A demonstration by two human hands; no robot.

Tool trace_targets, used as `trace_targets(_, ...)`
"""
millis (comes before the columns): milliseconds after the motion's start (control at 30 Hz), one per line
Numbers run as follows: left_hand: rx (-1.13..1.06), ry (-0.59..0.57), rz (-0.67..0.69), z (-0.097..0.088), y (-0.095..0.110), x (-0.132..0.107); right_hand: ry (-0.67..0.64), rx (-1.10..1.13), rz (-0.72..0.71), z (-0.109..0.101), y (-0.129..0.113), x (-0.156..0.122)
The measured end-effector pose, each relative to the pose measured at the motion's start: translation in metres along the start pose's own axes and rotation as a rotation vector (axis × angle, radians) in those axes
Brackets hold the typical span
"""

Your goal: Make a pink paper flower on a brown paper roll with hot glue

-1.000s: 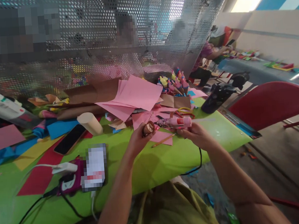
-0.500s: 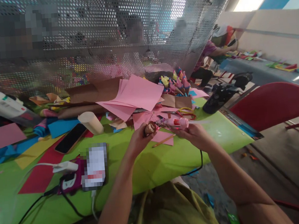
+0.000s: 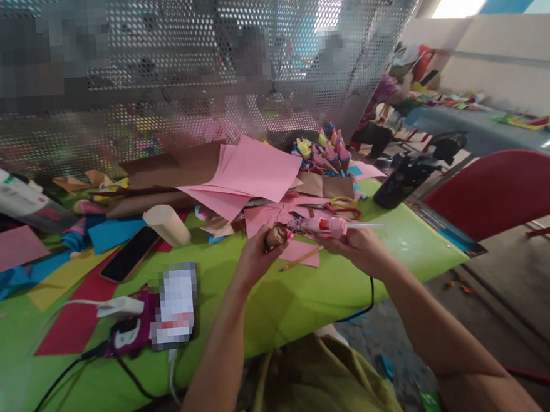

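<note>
The small brown paper roll (image 3: 276, 235) is held just above the green counter (image 3: 286, 305), the left hand (image 3: 255, 257) curled tight around it; the right hand (image 3: 360, 249) grips a pink glue gun (image 3: 321, 226), nozzle almost touching the roll's open end; gluing at that rim looks to be the step in hand, and it calls for a steady nozzle and fingertips kept off it; a pencil (image 3: 302, 258) lies beneath, scissors (image 3: 343, 206) and pink paper (image 3: 253, 170) beyond.

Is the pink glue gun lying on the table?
No, the right hand holds the pink glue gun above the green table, beside the brown roll in the left hand.
</note>
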State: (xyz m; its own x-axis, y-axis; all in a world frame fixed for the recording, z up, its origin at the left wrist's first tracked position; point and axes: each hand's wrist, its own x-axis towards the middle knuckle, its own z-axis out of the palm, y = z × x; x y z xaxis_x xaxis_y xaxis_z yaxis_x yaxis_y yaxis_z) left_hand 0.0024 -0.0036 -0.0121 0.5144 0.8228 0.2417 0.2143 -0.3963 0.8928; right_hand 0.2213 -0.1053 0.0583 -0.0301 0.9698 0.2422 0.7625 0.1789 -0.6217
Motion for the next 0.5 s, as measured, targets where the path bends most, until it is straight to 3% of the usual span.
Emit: trace_targets(500,0.059,0.014,-0.006,-0.0010,0.0015,-0.0002,0.022,-0.064,-0.029,0.0004,-0.0055,0.0001)
